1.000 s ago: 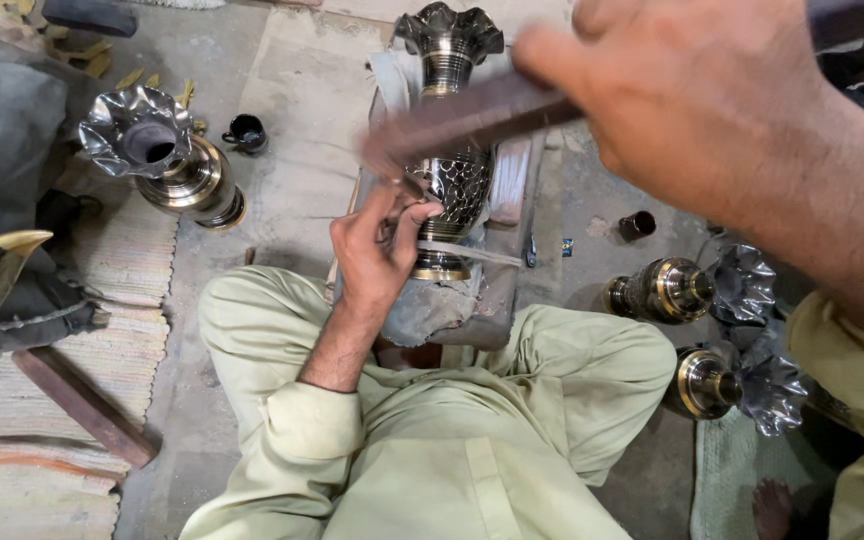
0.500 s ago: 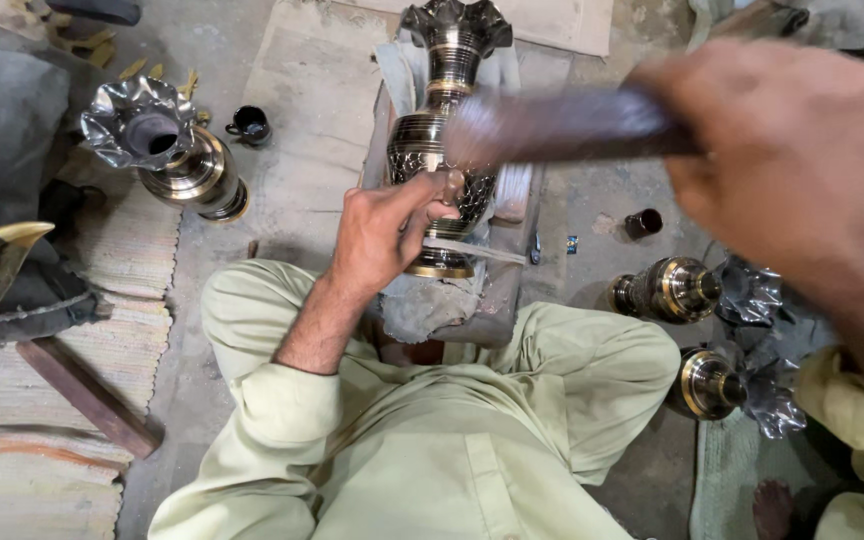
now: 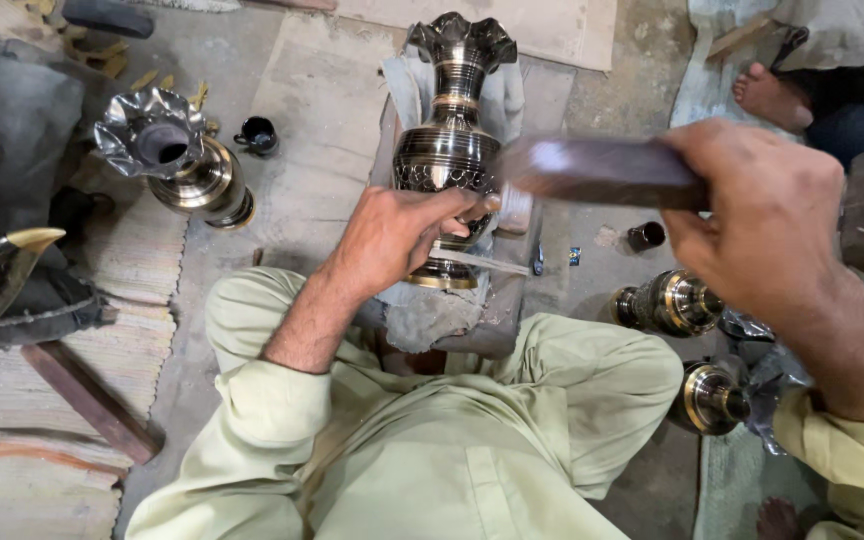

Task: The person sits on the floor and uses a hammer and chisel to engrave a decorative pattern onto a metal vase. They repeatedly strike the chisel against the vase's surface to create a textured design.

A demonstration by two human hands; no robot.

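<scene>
A dark engraved metal vase [image 3: 449, 150] with a scalloped mouth lies on a padded block in front of my crossed legs. My left hand [image 3: 397, 235] rests on its belly, fingers pinched on a thin chisel held against the metal. My right hand [image 3: 767, 220] is raised at the right, gripping a dark wooden mallet [image 3: 592, 170] whose head hovers just right of the vase.
A second vase [image 3: 177, 165] lies at the left beside a small black cup [image 3: 257, 135]. Two more vases [image 3: 667, 300] [image 3: 717, 400] lie at the right. Another person's bare foot [image 3: 767, 95] shows at top right. A wooden stick [image 3: 87, 400] lies on the woven mat.
My right hand has swung the mallet from across the vase to the right and lower. My left hand stays on the vase with the chisel.
</scene>
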